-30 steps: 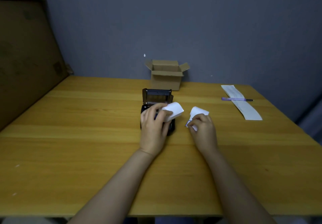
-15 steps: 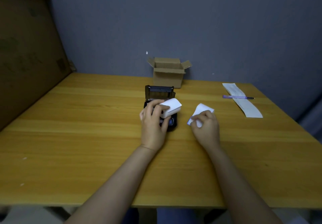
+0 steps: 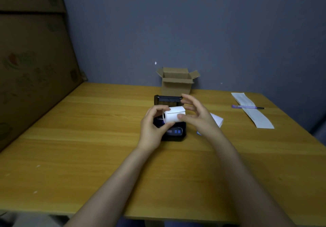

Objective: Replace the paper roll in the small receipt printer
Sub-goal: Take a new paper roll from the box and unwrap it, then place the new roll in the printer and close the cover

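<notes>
A small black receipt printer (image 3: pixel 173 132) sits mid-table with its lid (image 3: pixel 167 100) standing open at the back. Just above it I hold a white paper roll (image 3: pixel 173 115), its hollow core facing left. My left hand (image 3: pixel 153 127) grips the roll's left end with thumb and fingers. My right hand (image 3: pixel 198 116) has its thumb on the roll's right end, the other fingers spread above it. A torn white scrap of paper (image 3: pixel 217 120) lies on the table behind my right hand, partly hidden.
An open cardboard box (image 3: pixel 177 83) stands behind the printer by the wall. A long paper strip (image 3: pixel 254 111) with a purple pen (image 3: pixel 245 107) across it lies at the right. A large cardboard sheet (image 3: pixel 33 71) leans along the table's left side.
My right hand let go of the torn paper scrap and moved left to the roll. The left hand lifted the roll higher above the printer. The head camera tilted up slightly.
</notes>
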